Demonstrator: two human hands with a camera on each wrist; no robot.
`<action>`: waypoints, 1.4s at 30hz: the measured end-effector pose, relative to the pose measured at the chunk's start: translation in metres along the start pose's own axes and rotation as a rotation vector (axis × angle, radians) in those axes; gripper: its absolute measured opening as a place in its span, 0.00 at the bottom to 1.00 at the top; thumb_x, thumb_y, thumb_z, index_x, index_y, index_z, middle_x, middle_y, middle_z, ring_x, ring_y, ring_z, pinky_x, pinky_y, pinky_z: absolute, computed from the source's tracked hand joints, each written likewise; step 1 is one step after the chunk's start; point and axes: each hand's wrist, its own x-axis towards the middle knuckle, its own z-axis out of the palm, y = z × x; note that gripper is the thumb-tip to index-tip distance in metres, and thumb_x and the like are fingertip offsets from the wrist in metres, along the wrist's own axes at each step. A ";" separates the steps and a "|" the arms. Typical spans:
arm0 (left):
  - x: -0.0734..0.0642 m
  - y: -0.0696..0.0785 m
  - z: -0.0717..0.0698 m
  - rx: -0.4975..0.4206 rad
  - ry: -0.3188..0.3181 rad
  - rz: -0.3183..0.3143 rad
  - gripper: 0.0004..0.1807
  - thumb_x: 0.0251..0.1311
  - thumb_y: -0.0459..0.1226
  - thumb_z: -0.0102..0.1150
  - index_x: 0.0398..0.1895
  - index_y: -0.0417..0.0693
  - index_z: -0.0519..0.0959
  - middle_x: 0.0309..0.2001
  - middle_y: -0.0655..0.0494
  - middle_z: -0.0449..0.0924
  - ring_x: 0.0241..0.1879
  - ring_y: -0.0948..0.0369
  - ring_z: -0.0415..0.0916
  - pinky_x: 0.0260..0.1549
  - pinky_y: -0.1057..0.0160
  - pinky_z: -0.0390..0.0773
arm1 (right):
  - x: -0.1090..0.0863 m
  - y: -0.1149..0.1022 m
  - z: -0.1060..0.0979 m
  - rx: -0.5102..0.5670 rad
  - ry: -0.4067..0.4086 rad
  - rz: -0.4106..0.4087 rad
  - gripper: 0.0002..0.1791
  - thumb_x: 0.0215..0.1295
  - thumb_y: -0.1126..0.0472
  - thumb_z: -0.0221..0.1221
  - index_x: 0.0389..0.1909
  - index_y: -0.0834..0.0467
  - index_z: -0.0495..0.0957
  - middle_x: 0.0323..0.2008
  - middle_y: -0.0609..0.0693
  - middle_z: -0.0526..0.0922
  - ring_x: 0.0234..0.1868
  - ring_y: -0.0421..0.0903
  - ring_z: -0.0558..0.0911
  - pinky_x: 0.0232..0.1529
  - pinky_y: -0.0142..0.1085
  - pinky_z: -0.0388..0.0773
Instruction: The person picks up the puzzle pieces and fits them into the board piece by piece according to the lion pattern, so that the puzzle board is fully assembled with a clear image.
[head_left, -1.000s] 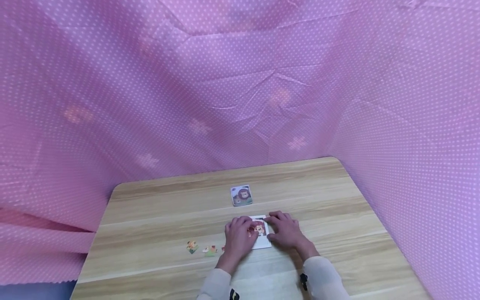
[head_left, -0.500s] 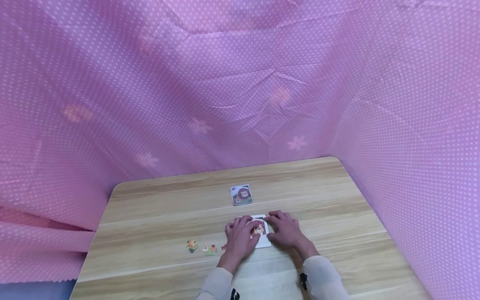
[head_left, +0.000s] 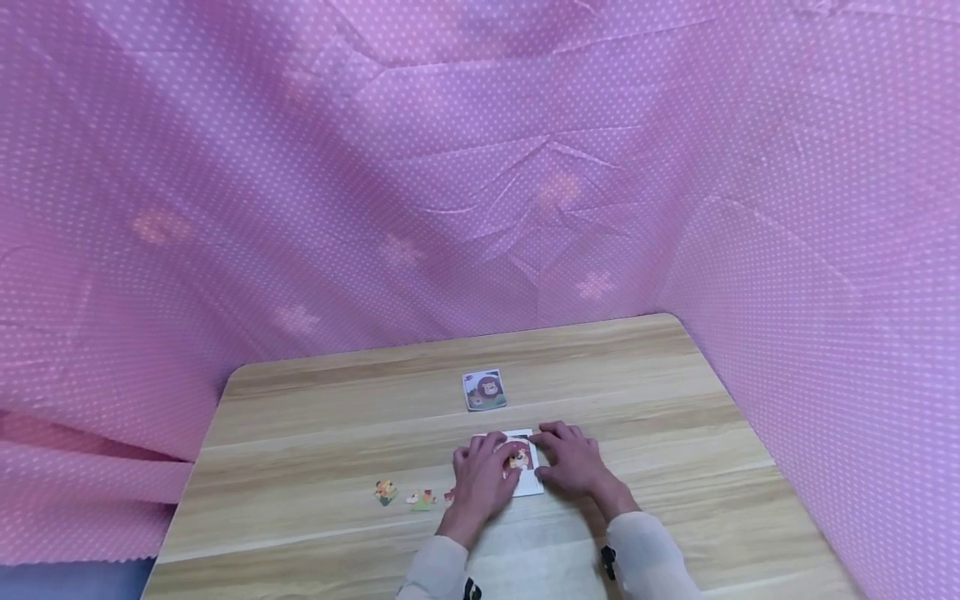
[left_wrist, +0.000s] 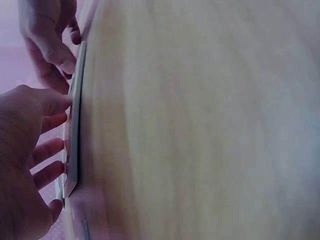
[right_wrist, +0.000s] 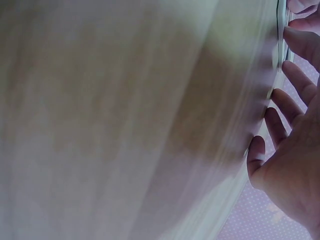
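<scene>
A white-bordered puzzle board (head_left: 530,485) lies on the table between both hands. Part of a lion picture (head_left: 520,457) shows on it; the left side is hidden under my left hand (head_left: 480,482). That hand presses its fingertips and thumb onto the picture, and the left wrist view has the fingers spread along the thin board (left_wrist: 77,115). My right hand (head_left: 573,463) rests at the board's right edge, thumb and index finger touching it. In the right wrist view, the other fingers (right_wrist: 276,129) rest loosely bent on the tabletop.
Two loose puzzle pieces, one orange and green (head_left: 386,492) and one green and white (head_left: 422,500), lie left of the left hand. A reddish piece (head_left: 449,495) is partly hidden beside it. Behind the board sits a lion picture card (head_left: 484,390). Pink dotted cloth (head_left: 480,208) surrounds the table.
My left hand has shifted slightly right over the board, with its thumb covering a bit more of the lion picture. My right hand stays in place.
</scene>
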 end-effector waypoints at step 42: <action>-0.075 -0.079 -0.060 -0.061 0.140 -0.237 0.21 0.51 0.51 0.67 0.50 0.61 0.80 0.55 0.60 0.76 0.57 0.55 0.69 0.53 0.43 0.65 | -0.008 -0.014 0.004 0.059 0.000 0.043 0.31 0.51 0.48 0.69 0.59 0.42 0.76 0.67 0.49 0.68 0.66 0.55 0.65 0.56 0.58 0.62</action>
